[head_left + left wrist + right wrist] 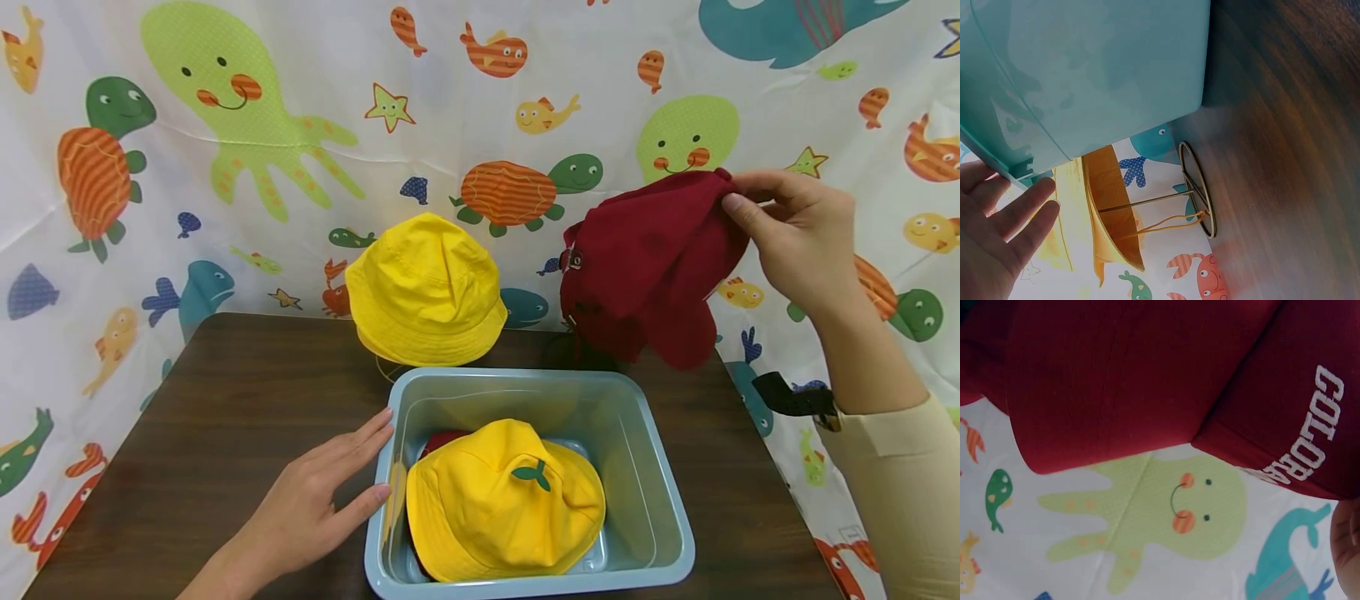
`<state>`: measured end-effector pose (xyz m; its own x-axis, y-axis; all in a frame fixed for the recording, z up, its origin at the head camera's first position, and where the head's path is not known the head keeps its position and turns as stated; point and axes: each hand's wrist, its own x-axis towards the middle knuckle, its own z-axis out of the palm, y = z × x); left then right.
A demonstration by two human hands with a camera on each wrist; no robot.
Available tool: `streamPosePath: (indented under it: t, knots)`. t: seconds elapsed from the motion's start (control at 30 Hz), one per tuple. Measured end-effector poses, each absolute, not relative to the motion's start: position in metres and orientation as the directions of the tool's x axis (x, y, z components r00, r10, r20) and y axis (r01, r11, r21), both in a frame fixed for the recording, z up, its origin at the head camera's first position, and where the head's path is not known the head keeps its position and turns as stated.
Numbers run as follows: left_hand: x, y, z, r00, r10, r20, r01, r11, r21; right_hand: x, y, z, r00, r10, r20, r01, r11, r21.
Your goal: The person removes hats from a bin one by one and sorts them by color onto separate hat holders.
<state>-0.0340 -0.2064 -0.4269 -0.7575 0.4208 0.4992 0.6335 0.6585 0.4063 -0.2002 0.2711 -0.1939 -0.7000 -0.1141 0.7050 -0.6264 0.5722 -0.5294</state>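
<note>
My right hand pinches a dark red baseball cap by the top of its crown, at the back right. The cap hangs tilted with its strap buckle facing left; white letters show on its front in the right wrist view. In the head view my left hand has its fingers extended at the left rim of a light blue plastic bin. Inside the bin lies a yellow hat with a green leaf-shaped patch, over a dark red item that is mostly hidden.
Behind the bin, a yellow bucket hat sits on a wire stand. A dark round shape shows beneath the red cap. The brown wooden table backs onto a white curtain printed with sea animals.
</note>
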Motion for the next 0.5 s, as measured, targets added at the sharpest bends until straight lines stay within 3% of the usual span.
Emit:
streamPosePath:
  t: [0.5]
  knots:
    - [-0.034, -0.207, -0.425, -0.756, 0.423, 0.5, 0.636, 0.656, 0.406, -0.229, 0.283, -0.204, -0.757, -0.04, 0.652, -0.544, 0.592, -0.595]
